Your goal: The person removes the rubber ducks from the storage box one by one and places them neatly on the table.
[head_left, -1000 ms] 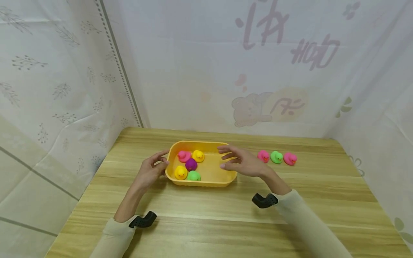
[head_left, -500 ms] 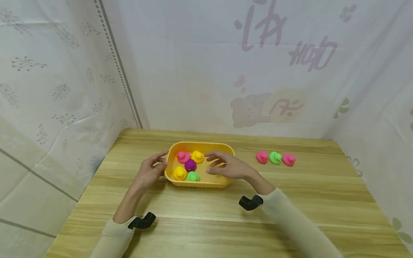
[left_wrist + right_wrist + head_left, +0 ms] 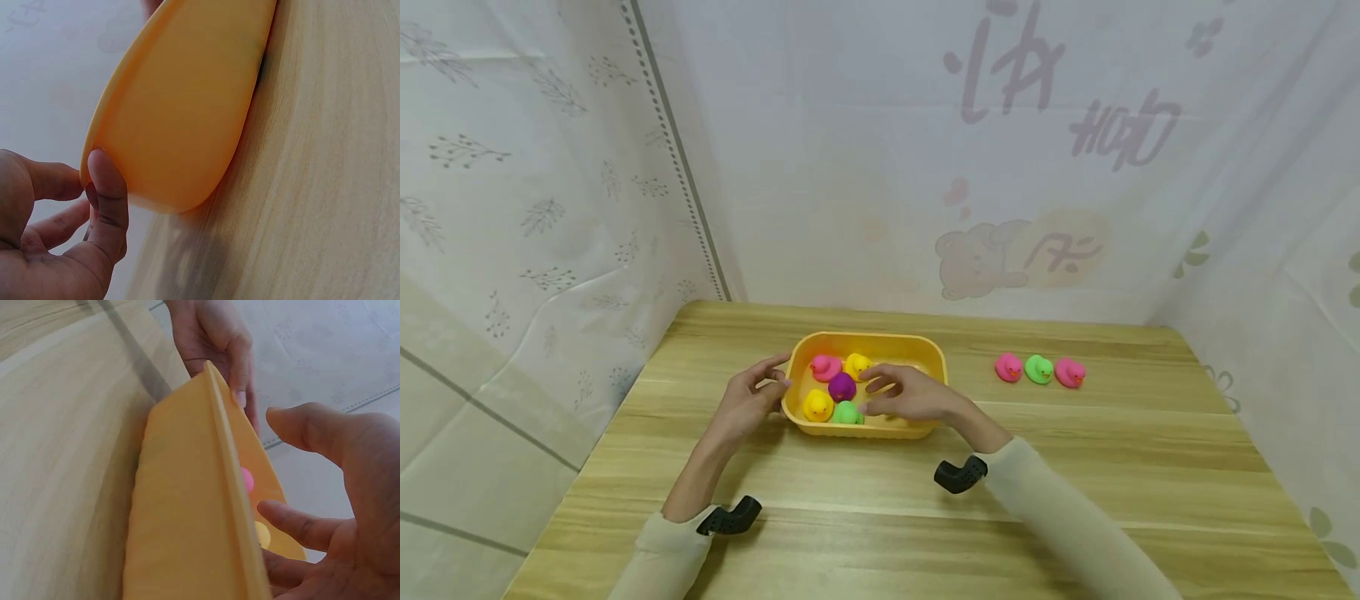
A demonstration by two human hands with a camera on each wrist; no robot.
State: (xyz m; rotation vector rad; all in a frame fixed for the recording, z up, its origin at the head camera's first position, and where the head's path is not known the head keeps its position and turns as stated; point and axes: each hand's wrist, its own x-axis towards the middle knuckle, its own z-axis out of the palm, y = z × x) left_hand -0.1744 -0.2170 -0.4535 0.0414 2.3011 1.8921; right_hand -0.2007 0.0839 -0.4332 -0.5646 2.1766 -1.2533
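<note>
In the head view a yellow plastic basin stands on the table. My left hand grips its left end at the rim, as the left wrist view shows with the basin's outer wall. Inside lie a pink rubber duck, a purple duck, a yellow duck, a second yellow duck and a green duck. My right hand is over the basin, its fingertips beside the second yellow duck and the green duck. Its thumb and fingers are apart, with nothing seen between them.
To the basin's right, a pink duck, a green duck and another pink duck form a row on the wooden table. Printed curtains hang behind and at both sides of the table.
My right hand has moved left and slightly down, from the basin's right end to beside the ducks inside. The left hand has kept its place at the rim.
</note>
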